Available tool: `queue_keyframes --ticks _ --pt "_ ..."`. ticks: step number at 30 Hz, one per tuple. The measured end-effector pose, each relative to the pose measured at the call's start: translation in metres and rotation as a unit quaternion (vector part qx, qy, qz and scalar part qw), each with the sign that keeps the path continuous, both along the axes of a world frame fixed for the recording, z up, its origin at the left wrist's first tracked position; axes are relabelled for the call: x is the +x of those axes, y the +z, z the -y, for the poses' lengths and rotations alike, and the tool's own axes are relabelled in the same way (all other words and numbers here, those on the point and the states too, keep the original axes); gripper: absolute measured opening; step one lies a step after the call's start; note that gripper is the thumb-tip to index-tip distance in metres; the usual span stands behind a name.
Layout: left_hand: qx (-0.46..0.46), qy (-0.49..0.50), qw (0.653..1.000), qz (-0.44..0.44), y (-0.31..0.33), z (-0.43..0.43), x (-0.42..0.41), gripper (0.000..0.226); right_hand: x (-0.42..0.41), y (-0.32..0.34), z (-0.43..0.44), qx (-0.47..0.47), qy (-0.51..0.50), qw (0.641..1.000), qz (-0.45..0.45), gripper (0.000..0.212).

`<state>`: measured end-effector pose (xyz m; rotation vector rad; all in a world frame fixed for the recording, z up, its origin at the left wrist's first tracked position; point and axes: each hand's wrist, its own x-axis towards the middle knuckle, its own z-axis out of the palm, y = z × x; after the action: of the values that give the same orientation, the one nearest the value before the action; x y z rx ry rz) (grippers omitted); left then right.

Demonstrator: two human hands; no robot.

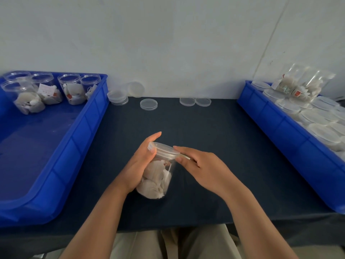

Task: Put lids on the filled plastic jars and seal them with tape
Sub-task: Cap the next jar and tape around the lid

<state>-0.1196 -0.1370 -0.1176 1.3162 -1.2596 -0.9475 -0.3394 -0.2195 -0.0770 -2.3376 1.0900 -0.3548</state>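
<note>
While left hand (142, 161) grips clear jar (158, 179), right hand (202, 166) pinches round lid (164, 149).

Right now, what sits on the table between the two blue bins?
In the head view: a filled jar gripped by the left hand, its lid pinched by the right hand, and loose lids near the wall.

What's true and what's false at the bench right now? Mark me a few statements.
1. The left hand grips the jar. True.
2. That jar has no lid. False: a lid sits on it, the right hand pinching its rim.
3. The filled jars in the left bin are lidless. True.
4. The bin on the right is bare. False: the right bin holds lidded jars.
5. Loose lids lie on the table. True.
</note>
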Motion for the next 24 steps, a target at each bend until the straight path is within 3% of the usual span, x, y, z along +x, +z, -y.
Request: queue_keyframes --ticks 2,7,13,17,21,24 --pt "0.006 0.022 1.000 0.005 0.001 -0.001 -0.001 0.063 0.001 -0.001 -0.006 -0.029 -0.010 1.000 0.000 0.059" --pt "-0.043 0.172 0.981 0.083 0.007 -0.011 -0.008 0.042 0.001 -0.001 -0.020 -0.073 -0.038 0.997 -0.001 0.067" --pt "0.052 0.200 0.960 0.187 0.010 -0.014 -0.039 0.092 0.009 -0.001 -0.038 -0.122 -0.063 0.990 -0.023 0.066" --pt "0.037 0.238 0.956 0.166 0.010 -0.012 -0.039 0.081 0.007 -0.001 -0.031 -0.093 -0.036 0.995 -0.019 0.054" --pt "0.024 0.231 0.964 0.126 0.010 -0.011 -0.027 0.062 -0.002 0.001 -0.018 0.046 0.040 0.998 0.005 0.055" --pt "0.018 0.200 0.976 0.090 0.012 -0.013 -0.015 0.063 -0.004 0.001 -0.011 0.040 0.054 0.998 0.011 0.056"
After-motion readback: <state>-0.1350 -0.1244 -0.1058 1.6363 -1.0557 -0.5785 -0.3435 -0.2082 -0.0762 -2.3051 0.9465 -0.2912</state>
